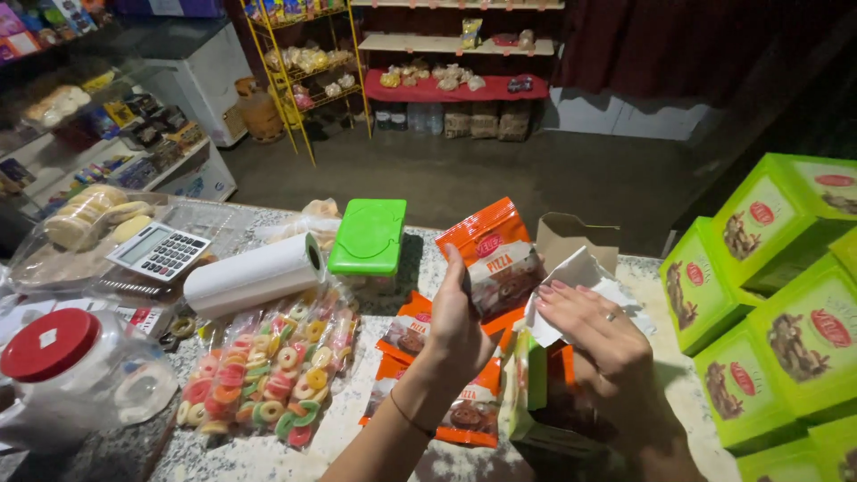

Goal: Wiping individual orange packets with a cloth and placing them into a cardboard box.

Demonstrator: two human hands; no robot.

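Observation:
My left hand (457,328) holds up an orange snack packet (500,259) by its lower left edge. A crumpled white cloth (585,278) is pressed against the packet's right side by my right hand (596,337), which wears a ring. Under both hands lie more orange packets (412,330) on the speckled counter (268,455). An open green carton (528,393) sits just below my right hand.
Stacked green cartons (768,321) fill the right side. Left of my hands lie bags of ring-shaped gummies (268,370), a white paper roll (254,275), a green-lidded box (368,236), a calculator (159,252) and a red-lidded jar (62,375). Shop shelves (446,85) stand beyond the floor.

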